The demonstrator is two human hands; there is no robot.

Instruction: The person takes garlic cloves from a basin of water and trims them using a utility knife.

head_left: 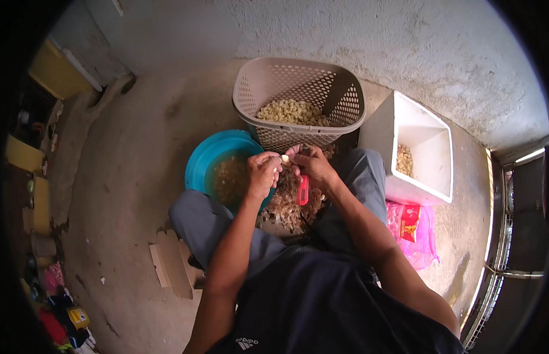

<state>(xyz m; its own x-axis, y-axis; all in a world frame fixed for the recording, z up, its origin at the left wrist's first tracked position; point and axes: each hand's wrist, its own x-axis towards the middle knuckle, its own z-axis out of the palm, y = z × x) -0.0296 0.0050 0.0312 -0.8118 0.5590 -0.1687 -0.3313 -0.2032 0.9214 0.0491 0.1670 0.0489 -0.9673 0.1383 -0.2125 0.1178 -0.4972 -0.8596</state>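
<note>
Holding: the bare left hand (264, 171) has its fingertips closed on a small, cream-white clove (285, 159).
Right hand: the bare right hand (313, 162) has its fingers bent in close to the clove from the other side. I cannot tell if they pinch it.
Clove: it is up between the two hands, at the tips of the fingers. It lies to the right of the left hand and to the left of the right hand. Both hands are about as near. It is too small to tell which way its long side points.
Red tool: a flat red handle (303, 190) points down, just below the right hand. I cannot tell if that hand grips it.
Bowl: a round, blue plastic bowl (195, 165) with cloudy water sits beside the left hand.
Peels: a heap of thin brown skins (304, 215) is on the floor between the knees.
Basket: a tall beige plastic basket (277, 137) full of little holes stands in front, with pale cloves (289, 112) inside.
Box: a white foam box (375, 130) is over on the right, with more pale pieces (404, 160) in it.
</note>
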